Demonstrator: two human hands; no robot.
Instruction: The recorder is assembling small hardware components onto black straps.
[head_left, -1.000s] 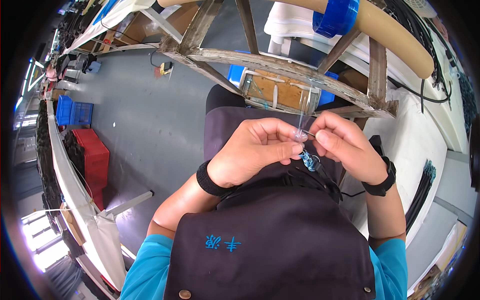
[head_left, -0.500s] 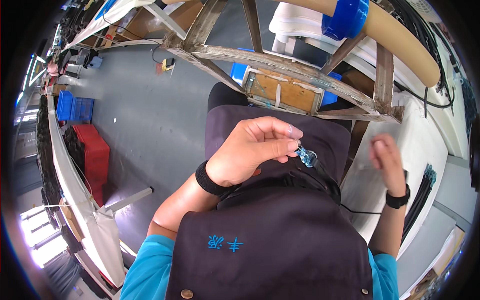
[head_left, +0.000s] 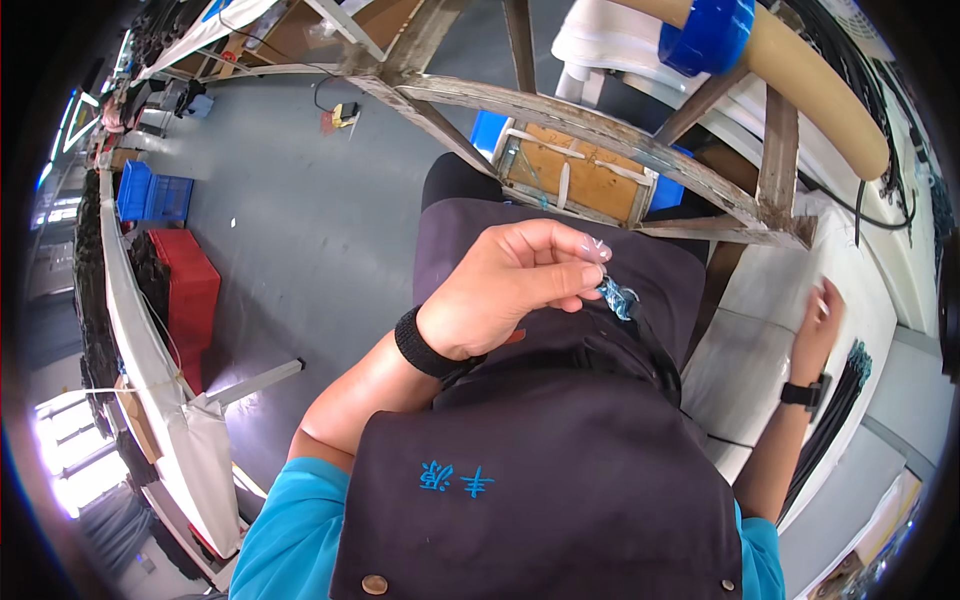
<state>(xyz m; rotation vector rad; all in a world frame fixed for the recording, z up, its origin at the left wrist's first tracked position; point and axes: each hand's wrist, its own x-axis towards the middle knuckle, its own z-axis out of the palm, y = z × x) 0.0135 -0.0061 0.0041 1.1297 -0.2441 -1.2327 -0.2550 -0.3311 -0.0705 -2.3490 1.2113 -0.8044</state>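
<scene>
Though partly in the left grip (head_left: 510,285) — blue bundle (head_left: 619,299) mostly outside, rightward.

Turquoise sleeves (head_left: 300,525); dark purple apron (head_left: 560,430) with blue embroidery (head_left: 480,482) and round metal studs (head_left: 374,585); black wristband (head_left: 412,345) left, black strap (head_left: 800,394) right.

The blue stranded cord end (head_left: 619,299) sits above the dark cloth apron (head_left: 560,450), behind the angular wooden frame (head_left: 590,127), between the red boxy plastic container (head_left: 190,305) at left and the flat white tabletop (head_left: 742,360) at right.
</scene>
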